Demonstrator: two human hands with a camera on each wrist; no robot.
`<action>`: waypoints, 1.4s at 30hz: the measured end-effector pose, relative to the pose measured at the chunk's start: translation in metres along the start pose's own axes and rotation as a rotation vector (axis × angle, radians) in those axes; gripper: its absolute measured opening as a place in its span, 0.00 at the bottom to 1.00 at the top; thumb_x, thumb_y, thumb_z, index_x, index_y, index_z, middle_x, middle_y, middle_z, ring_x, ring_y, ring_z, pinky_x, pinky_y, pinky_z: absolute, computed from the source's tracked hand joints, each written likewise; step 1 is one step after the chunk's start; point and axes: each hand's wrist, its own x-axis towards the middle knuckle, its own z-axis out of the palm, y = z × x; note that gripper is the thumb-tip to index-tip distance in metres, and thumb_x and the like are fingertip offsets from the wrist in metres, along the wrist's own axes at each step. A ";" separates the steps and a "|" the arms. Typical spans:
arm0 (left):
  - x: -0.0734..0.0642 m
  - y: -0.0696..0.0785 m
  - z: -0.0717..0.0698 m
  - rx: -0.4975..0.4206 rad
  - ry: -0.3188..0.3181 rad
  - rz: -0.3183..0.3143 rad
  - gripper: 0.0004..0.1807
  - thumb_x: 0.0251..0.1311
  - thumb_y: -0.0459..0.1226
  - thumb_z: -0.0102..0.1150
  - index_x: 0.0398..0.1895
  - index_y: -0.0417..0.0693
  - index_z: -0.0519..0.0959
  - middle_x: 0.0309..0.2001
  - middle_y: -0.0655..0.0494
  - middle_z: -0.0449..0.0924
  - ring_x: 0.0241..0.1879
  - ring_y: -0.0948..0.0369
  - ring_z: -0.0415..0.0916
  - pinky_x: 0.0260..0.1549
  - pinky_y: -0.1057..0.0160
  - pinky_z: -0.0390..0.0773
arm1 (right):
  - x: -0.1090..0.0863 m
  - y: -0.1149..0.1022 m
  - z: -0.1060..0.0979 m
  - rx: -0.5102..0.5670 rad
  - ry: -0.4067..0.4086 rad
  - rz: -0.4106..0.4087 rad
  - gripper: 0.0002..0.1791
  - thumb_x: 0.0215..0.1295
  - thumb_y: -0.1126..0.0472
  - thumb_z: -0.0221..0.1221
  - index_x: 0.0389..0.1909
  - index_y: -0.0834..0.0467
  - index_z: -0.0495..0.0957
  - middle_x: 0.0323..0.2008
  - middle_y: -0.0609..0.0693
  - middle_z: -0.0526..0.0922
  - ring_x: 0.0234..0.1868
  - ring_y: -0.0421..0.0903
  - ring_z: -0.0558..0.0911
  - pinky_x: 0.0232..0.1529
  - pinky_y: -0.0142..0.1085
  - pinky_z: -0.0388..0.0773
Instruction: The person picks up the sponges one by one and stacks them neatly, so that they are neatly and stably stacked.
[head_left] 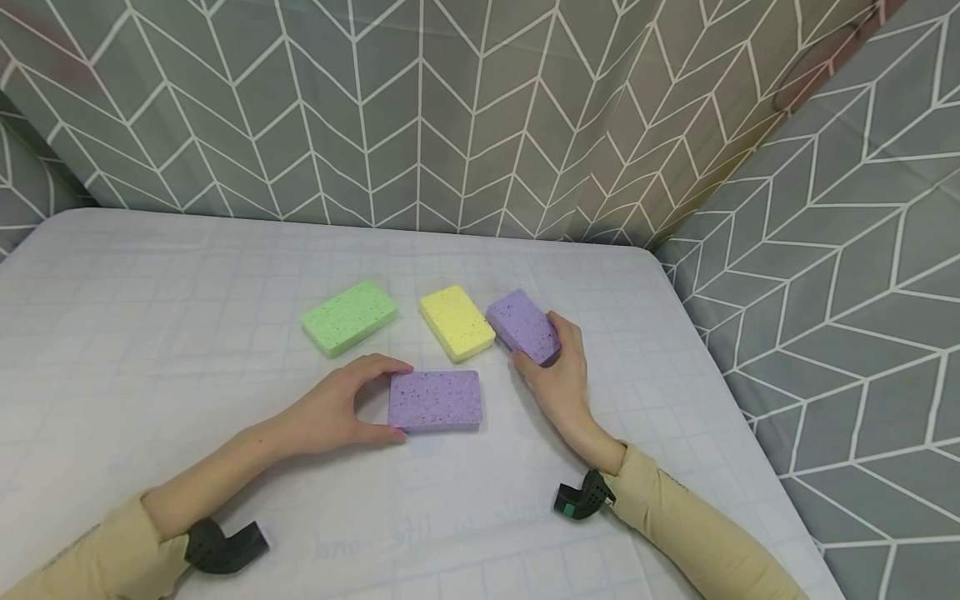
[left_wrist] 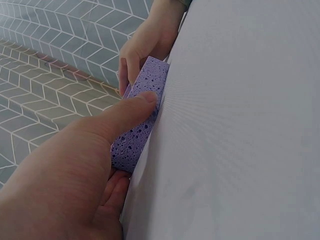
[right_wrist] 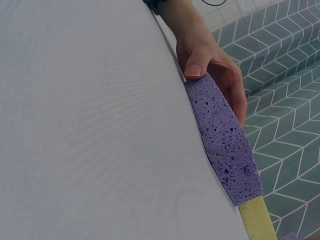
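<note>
Two purple sponges lie under the hands. The left hand (head_left: 341, 408) grips the left end of the nearer purple sponge (head_left: 435, 402), thumb along its near side and fingers at its far side. Its thumb (left_wrist: 135, 107) presses the pitted edge in the left wrist view. Farther right, the right hand (head_left: 558, 379) pinches the near right end of the second purple sponge (head_left: 522, 325), which sits at a slant. A yellow sponge (head_left: 457, 323) lies just left of that one, its right corner close to it. The right wrist view mostly leaves out the right hand.
A green sponge (head_left: 349, 318) lies left of the yellow one. White cloth with a faint grid covers the table (head_left: 187, 292). Grey curtains (head_left: 390, 108) with white lines hang behind and to the right. Dark wrist cameras (head_left: 225, 547) sit at both sleeve cuffs.
</note>
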 end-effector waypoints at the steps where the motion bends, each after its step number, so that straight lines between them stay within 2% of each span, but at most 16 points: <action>1: 0.000 0.000 0.000 0.000 0.001 0.001 0.42 0.44 0.54 0.79 0.65 0.59 0.72 0.62 0.62 0.75 0.65 0.58 0.71 0.67 0.49 0.70 | 0.000 0.000 0.000 0.001 0.001 -0.002 0.42 0.60 0.61 0.68 0.73 0.61 0.60 0.69 0.55 0.64 0.73 0.52 0.62 0.76 0.48 0.56; 30: -0.001 0.001 0.000 0.008 0.000 -0.001 0.42 0.44 0.54 0.79 0.65 0.59 0.72 0.61 0.62 0.75 0.64 0.58 0.71 0.67 0.49 0.70 | -0.002 -0.001 0.000 0.090 -0.047 -0.102 0.42 0.59 0.64 0.70 0.73 0.56 0.61 0.70 0.52 0.64 0.73 0.50 0.62 0.77 0.48 0.52; 38: -0.001 0.001 0.000 0.008 0.005 0.000 0.42 0.44 0.54 0.79 0.64 0.58 0.73 0.61 0.62 0.75 0.65 0.58 0.71 0.67 0.50 0.69 | -0.003 -0.004 0.002 0.132 -0.070 -0.122 0.42 0.58 0.71 0.68 0.73 0.63 0.61 0.70 0.59 0.65 0.73 0.56 0.62 0.78 0.50 0.50; 42: -0.001 0.001 0.000 0.002 0.006 0.000 0.42 0.44 0.53 0.79 0.64 0.58 0.73 0.61 0.62 0.75 0.64 0.58 0.71 0.67 0.50 0.69 | -0.005 -0.004 0.001 0.132 -0.077 -0.153 0.42 0.57 0.69 0.70 0.72 0.59 0.63 0.69 0.56 0.66 0.73 0.52 0.63 0.78 0.48 0.51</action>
